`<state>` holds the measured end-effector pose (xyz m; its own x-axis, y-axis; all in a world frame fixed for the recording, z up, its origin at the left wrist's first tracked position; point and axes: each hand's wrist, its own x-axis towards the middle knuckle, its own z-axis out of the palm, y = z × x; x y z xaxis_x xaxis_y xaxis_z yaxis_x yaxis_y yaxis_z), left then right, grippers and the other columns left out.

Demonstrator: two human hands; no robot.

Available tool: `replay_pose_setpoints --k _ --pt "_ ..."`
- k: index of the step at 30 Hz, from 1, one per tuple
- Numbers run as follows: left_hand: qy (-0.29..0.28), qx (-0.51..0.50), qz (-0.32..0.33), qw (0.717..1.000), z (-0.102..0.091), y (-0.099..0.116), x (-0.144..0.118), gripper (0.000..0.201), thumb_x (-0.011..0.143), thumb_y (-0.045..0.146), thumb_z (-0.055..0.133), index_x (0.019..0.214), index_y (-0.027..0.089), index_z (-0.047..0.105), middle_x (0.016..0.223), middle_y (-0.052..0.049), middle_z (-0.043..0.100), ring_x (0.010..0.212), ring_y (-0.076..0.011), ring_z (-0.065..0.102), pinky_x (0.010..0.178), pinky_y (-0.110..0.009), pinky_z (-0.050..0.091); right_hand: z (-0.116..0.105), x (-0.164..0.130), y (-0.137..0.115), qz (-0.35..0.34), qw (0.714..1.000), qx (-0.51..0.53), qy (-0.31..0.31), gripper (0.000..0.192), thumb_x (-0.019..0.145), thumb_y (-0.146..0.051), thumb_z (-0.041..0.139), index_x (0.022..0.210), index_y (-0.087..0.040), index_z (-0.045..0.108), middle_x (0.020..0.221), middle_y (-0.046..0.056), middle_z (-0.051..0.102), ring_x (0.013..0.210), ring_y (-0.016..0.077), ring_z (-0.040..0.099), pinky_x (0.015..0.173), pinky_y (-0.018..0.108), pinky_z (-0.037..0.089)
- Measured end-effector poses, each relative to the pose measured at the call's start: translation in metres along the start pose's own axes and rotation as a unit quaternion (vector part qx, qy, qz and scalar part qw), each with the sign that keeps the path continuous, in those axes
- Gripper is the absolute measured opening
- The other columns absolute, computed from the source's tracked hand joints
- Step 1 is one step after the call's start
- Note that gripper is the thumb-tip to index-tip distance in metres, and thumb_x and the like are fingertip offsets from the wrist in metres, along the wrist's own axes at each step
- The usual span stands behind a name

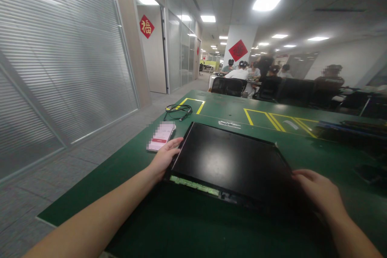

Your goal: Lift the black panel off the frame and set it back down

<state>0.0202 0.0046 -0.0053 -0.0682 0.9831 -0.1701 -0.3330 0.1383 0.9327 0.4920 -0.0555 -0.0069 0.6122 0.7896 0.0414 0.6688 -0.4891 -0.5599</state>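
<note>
Both hands hold the black panel by its near corners: the left hand (165, 157) has its fingers curled over the panel's left edge, thumb side on top, and the right hand (320, 193) lies over the near right corner with fingers bent down around the rim. Each grip looks closed on the panel (229, 161), though the fingertips beneath it are hidden, so I cannot tell how far they wrap under.

As I judge it, the step in hand is seating or shifting the panel on the green tabletop (145, 205); it looks flat or nearly so, and I cannot say whether the near edge is lifted. Any next move calls for an even pull from both corners, kept level, since a thin wide sheet like this may flex or twist if one side leads.

The panel is a dark, glossy rectangle, reflecting the ceiling lights in a soft patch near its middle. Along its near edge runs a narrow green strip (195, 185), like a circuit board, exposed just below the black face.

Just left of the panel's far left corner lies a phone (161, 136) with a lit screen, close to the left hand but not touching it. Beyond the panel, a coiled black cable (178, 111) rests beside yellow floor-style markings (272, 119) taped on the tabletop. Well beyond the panel, people sit at desks.
</note>
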Motion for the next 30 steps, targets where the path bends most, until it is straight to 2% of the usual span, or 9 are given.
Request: replay_pose_setpoints --k 5,8,11,16,18,22,25,30 --pt "-0.005 -0.049 -0.019 0.999 0.001 -0.001 0.000 0.045 0.070 -0.005 0.069 0.109 0.018 0.073 0.134 -0.010 0.075 0.081 -0.0175 0.079 0.064 -0.024 0.062 0.001 0.000 0.001 -0.008 1.000 -0.001 0.001 0.030 0.072 -0.042 0.055 0.080 -0.026 0.079 0.091 0.010 0.079 0.089 0.0337 0.069 0.075 0.043 0.050" --pt "-0.011 -0.060 -0.021 0.998 0.001 -0.001 0.000 0.047 0.071 -0.005 0.073 0.112 0.018 0.071 0.135 -0.011 0.074 0.086 -0.0197 0.080 0.065 -0.024 0.064 0.002 0.001 0.003 -0.016 1.000 -0.007 0.007 0.029 0.072 -0.043 0.055 0.078 -0.027 0.079 0.090 0.010 0.079 0.086 0.0334 0.069 0.073 0.043 0.049" --pt "-0.018 -0.056 -0.029 0.998 0.000 -0.001 -0.002 0.056 0.073 -0.002 0.078 0.125 0.019 0.069 0.134 -0.012 0.075 0.091 -0.0228 0.081 0.069 -0.027 0.066 0.004 0.003 0.005 -0.018 1.000 -0.005 0.012 0.029 0.071 -0.043 0.056 0.078 -0.027 0.079 0.089 0.010 0.079 0.086 0.0331 0.069 0.073 0.042 0.050" --pt "-0.031 -0.037 -0.069 0.996 -0.001 0.002 -0.003 0.068 0.077 0.006 0.083 0.140 0.017 0.063 0.116 -0.013 0.082 0.084 -0.0239 0.082 0.067 -0.029 0.066 0.005 0.004 0.008 -0.024 1.000 -0.004 0.019 0.030 0.070 -0.044 0.056 0.076 -0.027 0.079 0.085 0.011 0.079 0.083 0.0332 0.069 0.071 0.042 0.049" --pt "-0.031 -0.025 -0.079 0.996 -0.001 0.004 -0.004 0.063 0.079 0.009 0.084 0.139 0.016 0.065 0.105 -0.012 0.084 0.076 -0.0223 0.081 0.065 -0.028 0.065 0.004 0.005 0.009 -0.025 1.000 -0.005 0.017 0.031 0.069 -0.044 0.056 0.078 -0.027 0.080 0.086 0.011 0.079 0.084 0.0334 0.069 0.071 0.042 0.049" --pt "-0.053 0.010 -0.099 0.994 0.001 0.008 -0.007 0.038 0.085 0.015 0.081 0.123 0.014 0.076 0.083 -0.010 0.084 0.061 -0.0189 0.077 0.056 -0.024 0.061 0.004 0.006 0.010 -0.032 0.999 -0.008 0.022 0.031 0.069 -0.045 0.056 0.077 -0.026 0.080 0.087 0.011 0.079 0.083 0.0331 0.069 0.071 0.042 0.050" --pt "-0.057 0.019 -0.095 0.994 0.003 0.010 -0.010 0.028 0.087 0.012 0.076 0.115 0.015 0.080 0.080 -0.009 0.084 0.059 -0.0168 0.076 0.055 -0.022 0.059 0.004 0.006 0.010 -0.033 0.999 -0.007 0.027 0.031 0.069 -0.044 0.056 0.076 -0.026 0.080 0.085 0.011 0.079 0.082 0.0326 0.069 0.070 0.041 0.050" --pt "-0.071 0.023 -0.086 0.994 0.004 0.013 -0.010 0.028 0.081 0.005 0.070 0.104 0.015 0.083 0.083 -0.008 0.084 0.067 -0.0186 0.078 0.062 -0.024 0.060 0.003 0.003 0.007 -0.024 1.000 -0.006 0.018 0.031 0.070 -0.044 0.056 0.079 -0.026 0.080 0.087 0.011 0.079 0.085 0.0335 0.069 0.073 0.042 0.051"
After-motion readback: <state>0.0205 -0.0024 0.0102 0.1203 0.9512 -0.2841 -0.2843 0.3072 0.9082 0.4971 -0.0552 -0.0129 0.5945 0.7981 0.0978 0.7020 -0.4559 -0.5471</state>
